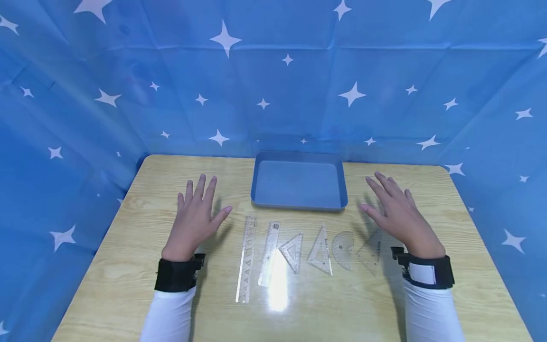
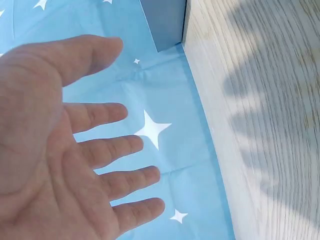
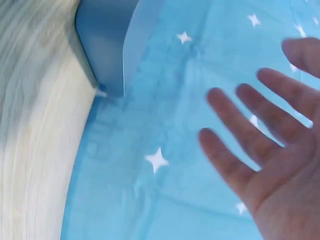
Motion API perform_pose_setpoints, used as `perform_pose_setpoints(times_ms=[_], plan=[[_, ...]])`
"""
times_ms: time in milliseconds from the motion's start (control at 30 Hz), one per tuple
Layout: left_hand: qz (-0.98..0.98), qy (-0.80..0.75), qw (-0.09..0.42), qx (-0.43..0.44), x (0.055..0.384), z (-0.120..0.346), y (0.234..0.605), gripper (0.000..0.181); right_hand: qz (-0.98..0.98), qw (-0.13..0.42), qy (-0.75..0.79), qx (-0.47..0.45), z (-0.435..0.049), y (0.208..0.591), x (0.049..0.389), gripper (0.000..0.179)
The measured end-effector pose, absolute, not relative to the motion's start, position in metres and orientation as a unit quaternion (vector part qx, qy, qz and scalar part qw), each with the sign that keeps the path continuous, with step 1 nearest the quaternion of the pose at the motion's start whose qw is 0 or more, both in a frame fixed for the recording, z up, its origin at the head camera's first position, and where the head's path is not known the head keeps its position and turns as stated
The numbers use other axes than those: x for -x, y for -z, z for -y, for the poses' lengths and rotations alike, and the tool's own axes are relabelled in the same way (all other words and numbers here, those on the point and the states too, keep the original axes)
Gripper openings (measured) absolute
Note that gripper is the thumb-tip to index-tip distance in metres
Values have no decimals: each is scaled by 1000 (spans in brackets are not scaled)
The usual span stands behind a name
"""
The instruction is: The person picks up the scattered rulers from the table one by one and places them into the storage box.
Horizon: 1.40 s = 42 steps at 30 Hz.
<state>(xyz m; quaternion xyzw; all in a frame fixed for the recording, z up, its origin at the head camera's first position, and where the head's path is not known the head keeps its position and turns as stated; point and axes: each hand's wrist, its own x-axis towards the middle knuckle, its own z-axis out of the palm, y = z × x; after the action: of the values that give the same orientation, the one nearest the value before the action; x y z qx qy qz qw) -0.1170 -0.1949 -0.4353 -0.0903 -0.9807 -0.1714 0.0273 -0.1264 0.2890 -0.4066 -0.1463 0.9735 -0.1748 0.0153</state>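
Observation:
My left hand [image 1: 193,222] is held above the table with fingers spread and nothing in it; the left wrist view shows its bare palm [image 2: 45,165]. To its right lies a long clear stencil ruler [image 1: 246,259], then a shorter clear ruler [image 1: 269,254]. Two transparent set squares [image 1: 292,252] [image 1: 321,251] and a protractor [image 1: 343,250] continue the row. My right hand [image 1: 399,213], fingers apart and holding nothing, hovers near another faint clear triangle [image 1: 371,251] at the row's right end. A shallow blue tray [image 1: 299,207] sits behind the row, between both hands.
The wooden table [image 1: 128,285] ends at the back against a blue star-patterned cloth [image 1: 299,80], which also hangs along both sides. A bright glare spot [image 1: 278,285] lies on the tabletop below the shorter ruler.

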Motion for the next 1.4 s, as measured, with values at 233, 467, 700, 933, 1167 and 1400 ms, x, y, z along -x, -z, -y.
perform_pose_setpoints(times_ms=[233, 467, 700, 933, 1167, 1400], plan=[[984, 147, 28, 102, 119, 184, 435, 78, -964, 3, 200, 177, -277, 404, 128, 69], [983, 149, 31, 102, 117, 181, 438, 71, -946, -111, 205, 226, -261, 408, 131, 54], [982, 130, 46, 130, 111, 179, 441, 59, -905, -189, 197, 327, -235, 413, 140, 43], [977, 110, 59, 172, 102, 174, 454, 56, -842, -206, 188, 461, -189, 423, 149, 49], [978, 90, 17, 187, 90, 159, 460, 71, -805, -161, 162, 547, -143, 432, 150, 34], [978, 68, -29, 195, 77, 146, 460, 87, -801, -99, 93, 583, -105, 442, 153, 37]])
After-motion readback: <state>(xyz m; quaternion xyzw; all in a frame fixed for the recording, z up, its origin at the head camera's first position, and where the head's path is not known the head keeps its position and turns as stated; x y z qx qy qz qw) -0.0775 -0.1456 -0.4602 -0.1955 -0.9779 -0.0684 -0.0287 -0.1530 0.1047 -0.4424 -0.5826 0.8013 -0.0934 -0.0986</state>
